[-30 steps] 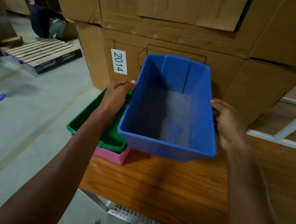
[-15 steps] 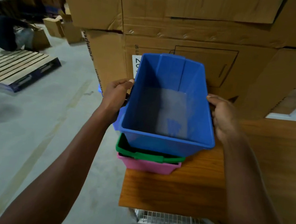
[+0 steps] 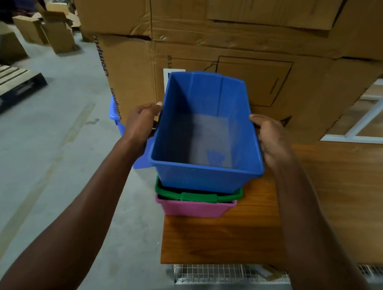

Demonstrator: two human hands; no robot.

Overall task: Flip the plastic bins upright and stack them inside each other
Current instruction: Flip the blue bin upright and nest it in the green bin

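Gripping blue bin (image 3: 208,132) upright, my left hand (image 3: 141,126) and right hand (image 3: 271,141) curled on side rims (over green bin (image 3: 198,195), pink bin (image 3: 194,207)).

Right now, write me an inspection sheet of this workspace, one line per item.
Surface: wooden tabletop, wire mesh below its near edge.
Job's things: blue bin upright, held over the stack, its base entering the green bin; the green bin sits nested in the pink bin on the table's left corner.
Clutter: a lighter blue plastic piece behind the left hand, partly hidden.
Grippers: left hand grips the blue bin's left rim; right hand grips its right rim.
Cables: nothing seen.
Surroundings: stacked cardboard boxes behind, concrete floor, wooden pallet and smaller cartons at far left, white frame at right.
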